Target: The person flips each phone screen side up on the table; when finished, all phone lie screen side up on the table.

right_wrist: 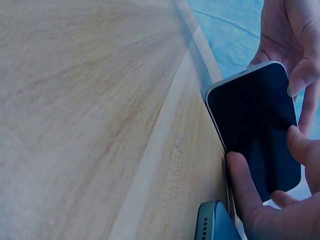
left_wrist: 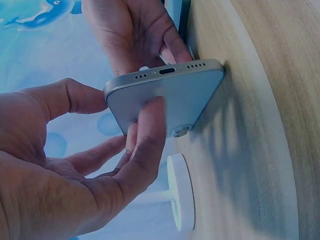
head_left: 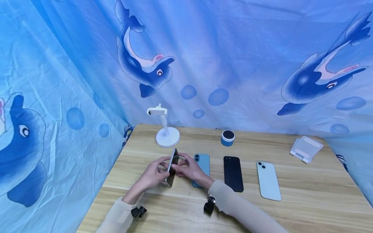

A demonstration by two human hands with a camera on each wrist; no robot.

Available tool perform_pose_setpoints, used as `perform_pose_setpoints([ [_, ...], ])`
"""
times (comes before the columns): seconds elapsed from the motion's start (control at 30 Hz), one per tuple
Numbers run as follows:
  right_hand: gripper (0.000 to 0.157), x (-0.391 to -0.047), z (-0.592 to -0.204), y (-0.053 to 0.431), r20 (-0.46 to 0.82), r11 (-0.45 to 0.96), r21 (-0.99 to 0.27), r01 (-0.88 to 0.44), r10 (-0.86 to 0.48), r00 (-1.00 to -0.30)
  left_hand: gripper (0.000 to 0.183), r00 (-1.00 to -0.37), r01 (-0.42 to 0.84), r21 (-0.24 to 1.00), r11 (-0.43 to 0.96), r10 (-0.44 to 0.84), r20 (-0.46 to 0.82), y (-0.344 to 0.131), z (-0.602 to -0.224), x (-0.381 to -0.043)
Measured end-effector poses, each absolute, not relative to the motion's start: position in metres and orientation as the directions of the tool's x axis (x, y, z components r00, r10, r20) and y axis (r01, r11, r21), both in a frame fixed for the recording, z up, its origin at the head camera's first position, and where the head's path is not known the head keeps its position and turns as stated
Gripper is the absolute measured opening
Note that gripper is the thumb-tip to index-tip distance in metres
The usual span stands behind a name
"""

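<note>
Both hands hold a smartphone (head_left: 174, 171) on its long edge, at or just above the wooden table. In the left wrist view its pale back (left_wrist: 192, 95) shows, with the charging port end toward the camera. My left hand (head_left: 153, 173) grips it, the thumb at the upper edge and fingers against the back. On the other side, my right hand (head_left: 190, 167) holds it at the dark screen (right_wrist: 252, 125), thumb by the upper edge and a finger low down. A blue phone (head_left: 205, 165) lies back up, partly under the right hand.
A black phone (head_left: 233, 174) and a white phone (head_left: 268, 181) lie to the right. Behind stand a white phone stand (head_left: 168, 137) and a small blue round speaker (head_left: 227, 138). A folded white holder (head_left: 306, 149) sits far right. Dolphin-printed cloth (head_left: 233, 64) borders the table.
</note>
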State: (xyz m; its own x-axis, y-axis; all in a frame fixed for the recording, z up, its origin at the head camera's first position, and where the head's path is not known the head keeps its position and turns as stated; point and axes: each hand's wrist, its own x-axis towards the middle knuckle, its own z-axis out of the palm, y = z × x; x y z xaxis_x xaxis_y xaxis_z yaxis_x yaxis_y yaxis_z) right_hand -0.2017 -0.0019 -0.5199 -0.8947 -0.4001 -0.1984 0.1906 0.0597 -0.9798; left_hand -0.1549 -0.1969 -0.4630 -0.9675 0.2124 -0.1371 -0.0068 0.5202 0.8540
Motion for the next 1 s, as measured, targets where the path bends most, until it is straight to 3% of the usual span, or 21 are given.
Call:
perform_pose_setpoints([
  [0.47,0.089,-0.199,-0.515,-0.009,-0.188,0.236,-0.965,0.117,-0.306,-0.933,0.064,-0.96,-0.098,0.889,0.446,0.194,-0.204,-0.204,-0.457,-0.155],
  [0.8,0.086,-0.195,-0.512,-0.013,-0.131,0.459,-0.888,0.019,-0.213,-0.968,0.065,-0.961,-0.113,0.887,0.447,0.179,-0.212,-0.209,-0.463,-0.155],
  [1.0,0.087,-0.195,-0.514,-0.017,-0.114,0.517,-0.856,0.006,-0.176,-0.978,0.065,-0.962,-0.112,0.884,0.454,0.173,-0.211,-0.211,-0.469,-0.155],
])
